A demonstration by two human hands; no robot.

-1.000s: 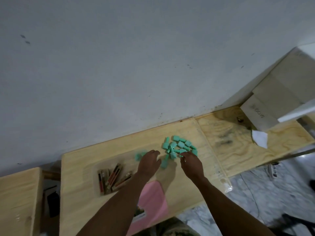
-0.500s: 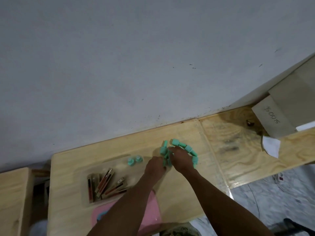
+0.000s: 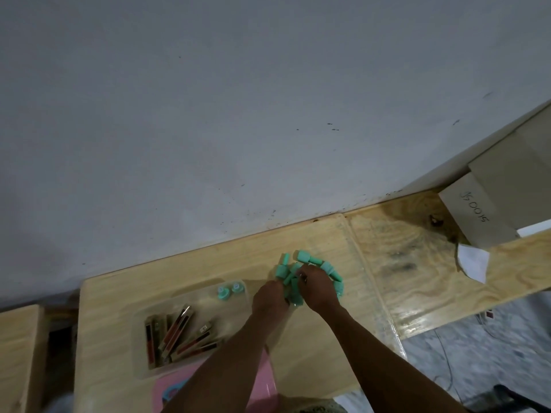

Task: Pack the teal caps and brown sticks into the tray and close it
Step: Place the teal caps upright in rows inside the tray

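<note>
A pile of teal caps [image 3: 310,266] lies on the wooden table [image 3: 185,272] near the wall. Both hands rest on this pile: my left hand [image 3: 269,298] at its left side, my right hand [image 3: 317,286] on top, fingers curled among the caps. What each hand grips is hidden. A clear plastic tray [image 3: 143,371] sits to the left. It holds several brown sticks [image 3: 176,335] at its left and two teal caps [image 3: 229,291] at its far right corner.
A pink object [image 3: 265,386] lies at the table's near edge under my left forearm. A cardboard box [image 3: 477,216] and white paper [image 3: 472,262] sit on the right plywood board. A lower wooden surface [image 3: 18,353] stands at left. The wall runs along the table's back.
My left hand moved right from the tray to the cap pile, leaving two caps in the tray. My right hand slid onto the pile. The camera shifted.
</note>
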